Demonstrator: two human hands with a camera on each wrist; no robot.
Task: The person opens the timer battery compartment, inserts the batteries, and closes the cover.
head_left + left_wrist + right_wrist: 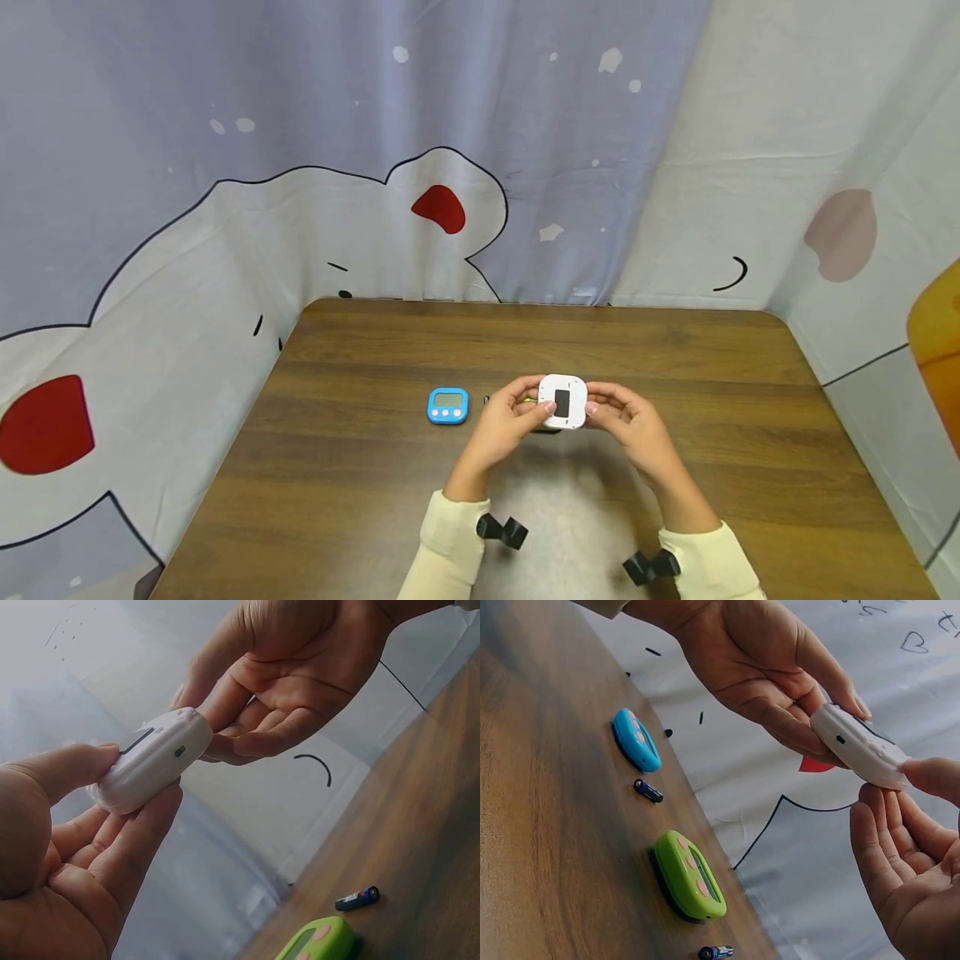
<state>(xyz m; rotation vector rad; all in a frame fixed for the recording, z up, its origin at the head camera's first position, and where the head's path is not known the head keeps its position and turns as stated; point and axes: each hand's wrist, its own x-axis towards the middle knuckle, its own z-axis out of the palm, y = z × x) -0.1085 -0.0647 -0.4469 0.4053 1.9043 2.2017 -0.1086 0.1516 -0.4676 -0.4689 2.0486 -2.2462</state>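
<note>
Both hands hold a white digital timer (572, 393) above the table, its back with a dark rectangle facing up in the head view. My left hand (504, 422) grips the left edge, with the thumb on the back and fingers underneath. At the opposite edge, my right hand (628, 422) pinches the timer between thumb and fingertips. A small dark slot shows on the timer's side (157, 771) in the left wrist view. Its front face is hidden.
A blue timer (447, 406) lies on the wooden table (360, 500), left of the hands. In the right wrist view, a green timer (690, 875) lies between two batteries, one nearer the blue timer (648, 790) and one lower down. A patterned curtain (315, 233) hangs behind the table.
</note>
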